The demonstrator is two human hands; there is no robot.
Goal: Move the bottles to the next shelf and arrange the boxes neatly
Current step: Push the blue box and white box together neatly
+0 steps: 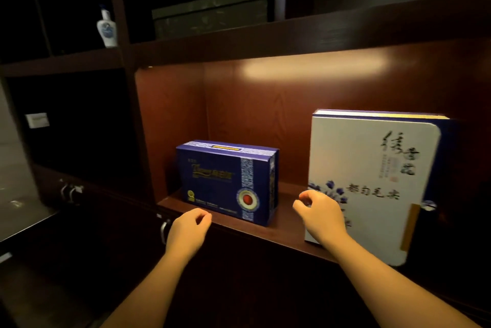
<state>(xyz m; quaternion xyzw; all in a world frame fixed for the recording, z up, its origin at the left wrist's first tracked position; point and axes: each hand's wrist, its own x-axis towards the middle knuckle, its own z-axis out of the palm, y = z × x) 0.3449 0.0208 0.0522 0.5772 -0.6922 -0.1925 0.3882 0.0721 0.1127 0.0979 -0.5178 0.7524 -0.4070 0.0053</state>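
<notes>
Hands up at the lit shelf [287, 234] now, both empty. Your left hand [187, 229] hovers at the front edge just below the blue box [225, 181], fingers loosely curled, gripping nothing. Your right hand [320, 214] is in front of the lower left corner of the white box [372, 181], fingers half curled, and whether it touches the cover you can't quite tell from here.

Watch that white box: it stands tall on its edge and its bottom looks to overhang the front of the shelf, so a nudge low on the corner could swing it out and tip it toward you. Take it with both hands before you slide it.

The blue box stands upright, well apart from the white one (a shove could skew it against the side wall). The one bottle [107, 27] in view sits up in the dark compartment to the left, close to the post, easy to knock on a blind reach.
</notes>
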